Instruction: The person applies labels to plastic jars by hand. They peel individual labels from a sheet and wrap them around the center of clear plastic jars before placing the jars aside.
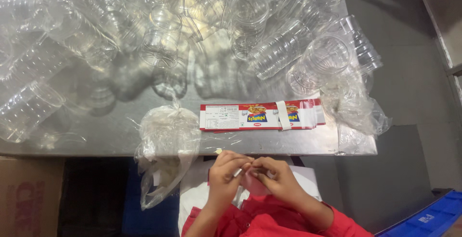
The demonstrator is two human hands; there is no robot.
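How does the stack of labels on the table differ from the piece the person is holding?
The stack of labels lies flat on the metal table, bound by a white band; the small piece is pinched between the left hand and right hand, off the table. The stack shows red, white and yellow print; the piece looks pale pink, its detail unclear.

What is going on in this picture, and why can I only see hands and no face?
The camera sits on a person's head and looks down, so you see only their own two hands. The left hand and the right hand are close together, pinching a small thin piece between the fingers; it is too small to tell what it is. In front of them is a shiny metal table. On it lie many clear plastic jars, a banded stack of red and white labels, and a clear plastic bag hanging over the edge.
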